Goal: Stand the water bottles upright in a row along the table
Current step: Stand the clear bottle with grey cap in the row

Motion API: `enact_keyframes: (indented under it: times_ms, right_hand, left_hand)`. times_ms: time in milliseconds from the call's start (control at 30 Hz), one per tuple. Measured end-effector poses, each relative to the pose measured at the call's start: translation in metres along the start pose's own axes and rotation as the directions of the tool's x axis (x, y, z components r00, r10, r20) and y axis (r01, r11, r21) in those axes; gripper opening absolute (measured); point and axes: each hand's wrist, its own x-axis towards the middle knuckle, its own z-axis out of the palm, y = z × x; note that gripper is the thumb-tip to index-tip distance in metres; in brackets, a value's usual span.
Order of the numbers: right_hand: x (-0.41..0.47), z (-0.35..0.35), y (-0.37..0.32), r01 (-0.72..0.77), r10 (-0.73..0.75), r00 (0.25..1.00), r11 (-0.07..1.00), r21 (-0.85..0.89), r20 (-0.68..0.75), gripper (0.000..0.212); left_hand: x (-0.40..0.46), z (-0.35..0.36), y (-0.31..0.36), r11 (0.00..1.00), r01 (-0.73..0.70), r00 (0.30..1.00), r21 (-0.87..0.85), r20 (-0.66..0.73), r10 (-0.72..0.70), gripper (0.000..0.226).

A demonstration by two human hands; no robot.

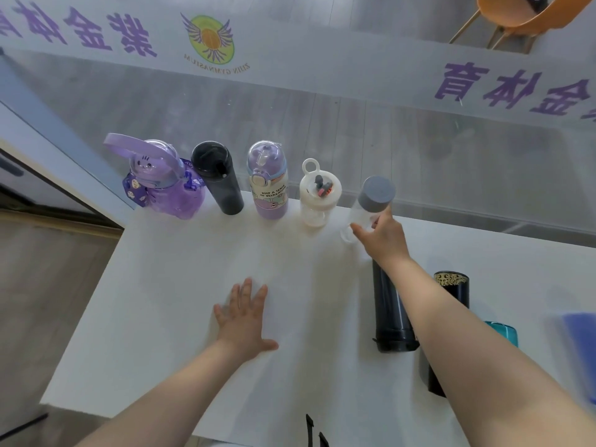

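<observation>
Bottles stand in a row along the far edge of the white desk [180, 317]. From the left there is a purple bunny bottle [161, 185] with a big handle, a dark grey bottle [217, 179], a light purple bottle [269, 182] with words on it, and a white bottle [317, 196] with a ring on its lid. At the right end of the row is a clear bottle [367, 204] with a grey cap — it leans a little, and its bottom is at the desk near the white one. The right hand [383, 238] has its grip closed around the lower part of this clear bottle, thumb on the left side and fingers on the right. The left hand [243, 317] lies flat on the desk with its fingers spread wide, holding nothing, well apart from all the bottles. Nearer to the person, under the right arm, a long black bottle [390, 311] lies on its side. Just beside it, on the right, is a black bottle with a gold pattern [451, 285] near one end, partly hidden by the arm — whether it stands or lies I cannot tell. A bit of a teal bottle [503, 330] peeks out past the arm too. An orange chair [522, 17] sits on the floor far behind the desk.
</observation>
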Motion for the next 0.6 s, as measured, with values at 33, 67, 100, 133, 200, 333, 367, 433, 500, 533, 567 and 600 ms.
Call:
enact_keyframes:
  times_ms: [33,67,100,133,200,333,367,433,500,533,567,600]
  right_hand:
    - [0.005,0.000,-0.002,-0.003,0.003,1.000,1.000,0.001,-0.009,0.062]
    - [0.009,0.000,-0.003,-0.004,0.004,1.000,1.000,0.005,-0.017,0.063]
    - [0.013,0.000,-0.005,-0.004,0.005,1.000,1.000,0.009,-0.022,0.064]
    - [0.016,0.000,-0.006,-0.005,0.005,1.000,1.000,0.013,-0.025,0.064]
    - [0.021,0.000,-0.008,-0.005,0.005,1.000,1.000,0.010,-0.026,0.061]
    - [0.027,-0.002,-0.009,-0.006,0.006,1.000,1.000,-0.008,-0.018,0.062]
    - [0.029,-0.002,-0.009,-0.007,0.007,1.000,1.000,-0.012,-0.015,0.065]
    - [0.031,-0.002,-0.009,-0.017,0.017,1.000,1.000,-0.012,-0.008,0.068]
    - [0.032,-0.002,-0.009,-0.028,0.028,1.000,1.000,-0.010,0.002,0.070]
    - [0.031,-0.003,-0.009,-0.034,0.034,0.999,0.999,-0.012,0.012,0.070]
    - [0.030,-0.003,-0.009,-0.038,0.039,0.999,0.999,-0.016,0.024,0.070]
    - [0.028,-0.004,-0.008,-0.046,0.047,0.998,0.999,-0.014,0.038,0.072]
  left_hand:
    - [0.000,-0.001,0.000,1.000,0.000,1.000,0.002,0.000,0.000,0.123]
    - [0.000,-0.001,0.001,1.000,-0.001,1.000,0.007,-0.001,0.001,0.123]
    - [0.000,-0.001,0.001,1.000,-0.001,1.000,0.011,0.000,0.001,0.123]
    - [0.000,-0.001,0.001,1.000,-0.001,1.000,0.011,-0.002,0.001,0.123]
    - [0.000,0.000,0.000,1.000,-0.008,1.000,0.003,-0.005,0.008,0.122]
    - [0.000,0.001,-0.001,1.000,-0.016,1.000,-0.017,-0.001,0.016,0.122]
    - [0.000,0.000,-0.001,1.000,-0.017,1.000,-0.013,-0.005,0.017,0.122]
    - [-0.001,0.000,0.000,1.000,-0.022,1.000,-0.002,-0.016,0.022,0.121]
    - [-0.002,0.000,0.000,0.999,-0.034,0.999,0.003,-0.035,0.034,0.120]
    - [-0.002,0.001,-0.001,0.999,-0.051,0.997,0.009,-0.057,0.052,0.119]
    - [-0.002,0.003,-0.003,0.997,-0.073,0.994,0.010,-0.086,0.074,0.119]
    - [0.001,0.006,-0.005,0.995,-0.098,0.988,0.002,-0.123,0.097,0.120]
